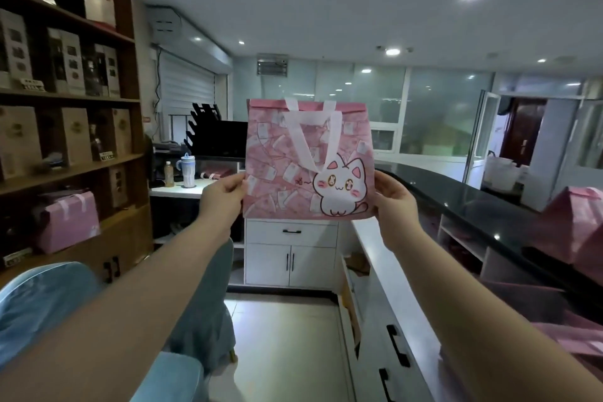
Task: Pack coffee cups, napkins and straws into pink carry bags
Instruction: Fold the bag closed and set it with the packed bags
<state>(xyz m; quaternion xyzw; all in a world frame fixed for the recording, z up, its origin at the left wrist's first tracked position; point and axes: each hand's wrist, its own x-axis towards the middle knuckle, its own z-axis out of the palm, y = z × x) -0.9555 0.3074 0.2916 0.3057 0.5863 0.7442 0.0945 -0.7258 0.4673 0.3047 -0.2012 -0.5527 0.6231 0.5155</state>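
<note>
Bag: a flat pink carry bag (310, 160) is held up in the air, in the middle of the view, out in front of the person.
Bag picture: a white cat (341, 188) with pink ears sits in the bottom right corner of the bag.
Bag handles: pale pink straps (306, 127) hang down over the front of the bag.
Left hand (225, 192): it pinches the left edge of the bag, low down, with the thumb on the front.
Right hand (393, 202): it pinches the right edge of the bag, low down, with the thumb on the front.
Tabletop (456, 192): long, black and shiny, curving along the right side.
More bags (574, 225): other pink bags lie on the tabletop at the far right.
Shelf (65, 98): brown wood on the left, full of boxes, with a pink bag (70, 222) on a low shelf.
Cupboard (290, 251): white with black handles, just below the held bag.
Drinks: a tall cup (188, 171) and a bottle (169, 174) stand side by side on a white desk behind the left hand.
</note>
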